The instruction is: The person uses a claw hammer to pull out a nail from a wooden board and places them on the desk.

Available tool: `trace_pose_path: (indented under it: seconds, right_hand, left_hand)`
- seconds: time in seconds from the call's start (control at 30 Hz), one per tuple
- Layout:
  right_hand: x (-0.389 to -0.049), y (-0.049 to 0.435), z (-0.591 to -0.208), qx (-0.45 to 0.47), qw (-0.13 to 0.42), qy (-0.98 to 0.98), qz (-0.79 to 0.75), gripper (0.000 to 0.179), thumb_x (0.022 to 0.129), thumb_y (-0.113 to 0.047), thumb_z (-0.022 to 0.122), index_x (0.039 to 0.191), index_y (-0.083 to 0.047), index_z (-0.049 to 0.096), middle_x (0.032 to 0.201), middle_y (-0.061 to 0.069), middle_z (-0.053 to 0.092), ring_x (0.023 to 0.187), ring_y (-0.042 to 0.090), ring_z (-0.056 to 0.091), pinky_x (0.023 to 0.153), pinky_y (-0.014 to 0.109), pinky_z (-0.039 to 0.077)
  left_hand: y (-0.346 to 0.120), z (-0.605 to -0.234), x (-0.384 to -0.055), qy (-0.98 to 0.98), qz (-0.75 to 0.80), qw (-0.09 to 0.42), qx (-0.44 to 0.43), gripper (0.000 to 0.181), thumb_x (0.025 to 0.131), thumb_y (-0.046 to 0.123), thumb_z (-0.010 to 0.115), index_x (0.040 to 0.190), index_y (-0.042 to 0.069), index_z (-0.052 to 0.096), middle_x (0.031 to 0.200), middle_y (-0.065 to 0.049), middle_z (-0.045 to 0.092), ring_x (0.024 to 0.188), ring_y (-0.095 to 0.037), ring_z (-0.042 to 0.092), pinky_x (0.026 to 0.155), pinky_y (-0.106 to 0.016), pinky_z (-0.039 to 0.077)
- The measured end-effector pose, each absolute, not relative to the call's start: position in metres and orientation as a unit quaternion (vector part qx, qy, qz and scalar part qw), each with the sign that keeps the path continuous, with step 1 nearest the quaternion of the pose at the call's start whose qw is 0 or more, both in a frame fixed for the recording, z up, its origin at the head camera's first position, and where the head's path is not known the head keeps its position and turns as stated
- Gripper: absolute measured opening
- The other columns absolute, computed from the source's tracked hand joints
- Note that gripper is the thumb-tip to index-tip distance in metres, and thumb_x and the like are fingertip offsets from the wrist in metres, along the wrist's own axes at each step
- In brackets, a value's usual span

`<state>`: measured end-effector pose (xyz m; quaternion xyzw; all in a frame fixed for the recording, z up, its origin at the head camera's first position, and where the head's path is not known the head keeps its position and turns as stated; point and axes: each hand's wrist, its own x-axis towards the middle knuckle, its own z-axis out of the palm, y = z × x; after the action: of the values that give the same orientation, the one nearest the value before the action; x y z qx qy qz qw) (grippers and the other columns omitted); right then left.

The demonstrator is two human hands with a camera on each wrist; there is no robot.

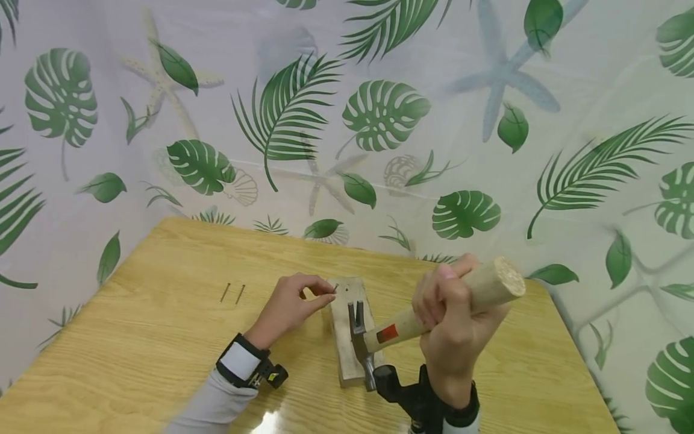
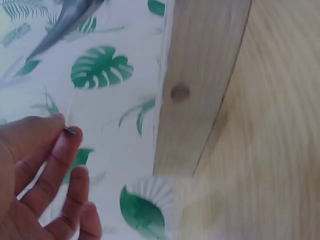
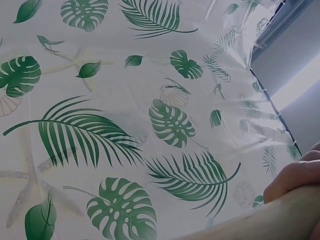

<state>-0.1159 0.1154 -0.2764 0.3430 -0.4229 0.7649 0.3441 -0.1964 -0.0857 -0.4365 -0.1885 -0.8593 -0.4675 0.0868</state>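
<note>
My left hand (image 1: 290,307) pinches a small nail (image 1: 335,288) between thumb and forefinger, at the far left edge of a wooden block (image 1: 344,355). In the left wrist view the nail (image 2: 70,131) barely shows past the fingertips, and the other fingers are loosely bent. My right hand (image 1: 455,319) grips the pale wooden handle of a claw hammer (image 1: 398,328), which is held up over the block. Its metal head overlaps the block in the head view, claw pointing away. In the right wrist view, the handle (image 3: 265,217) and fingers (image 3: 295,175) show at the lower right.
Two loose nails, one (image 1: 225,292) beside the other (image 1: 240,294), lie on the wood-grain table (image 1: 162,337) left of my left hand. A small dark spot (image 1: 347,289) marks the block's far end. A leaf-printed curtain (image 1: 379,181) hangs behind the table.
</note>
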Motion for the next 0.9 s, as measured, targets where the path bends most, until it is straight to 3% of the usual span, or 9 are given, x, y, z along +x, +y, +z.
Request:
trace_pose_path:
  seconds: [0.17,0.43,0.73,0.9]
  right_hand:
    - [-0.117,0.118,-0.275,0.326,0.352,-0.45,0.753,0.029,0.089,0.014,0.041,0.063,0.002,0.033,0.044,0.0,0.03,0.031,0.007,0.025,0.028,0.019,0.02]
    - [-0.121,0.12,-0.278,0.291,0.404,-0.482,0.721,0.03,0.089,0.011,0.048,0.062,0.008,0.037,0.047,0.004,0.037,0.036,0.013,0.036,0.035,0.026,0.032]
    - [-0.126,0.126,-0.281,0.241,0.448,-0.471,0.721,0.026,0.091,0.006,0.051,0.067,0.01,0.043,0.053,0.006,0.045,0.038,0.012,0.041,0.036,0.024,0.035]
    - [-0.13,0.132,-0.28,0.206,0.474,-0.503,0.692,0.027,0.093,0.001,0.054,0.07,0.014,0.048,0.059,0.007,0.051,0.039,0.011,0.046,0.037,0.021,0.041]
  left_hand:
    - [-0.115,-0.434,-0.206,-0.903,-0.409,0.083,-0.103,0.01,0.09,0.024,0.079,0.097,0.017,0.078,0.085,0.006,0.072,0.079,-0.012,0.063,0.067,-0.03,0.051]
    - [-0.173,-0.441,-0.209,-0.956,-0.289,0.024,0.043,0.015,0.088,0.02,0.077,0.097,0.007,0.078,0.093,-0.012,0.075,0.062,-0.019,0.062,0.049,-0.033,0.047]
    - [-0.189,-0.45,-0.211,-0.965,-0.245,0.006,0.089,0.009,0.086,0.017,0.078,0.081,0.008,0.078,0.088,-0.013,0.074,0.064,-0.025,0.064,0.053,-0.04,0.051]
    - [-0.19,-0.452,-0.212,-0.966,-0.241,0.009,0.093,0.01,0.085,0.018,0.08,0.081,0.009,0.076,0.088,-0.011,0.074,0.066,-0.026,0.065,0.055,-0.04,0.05]
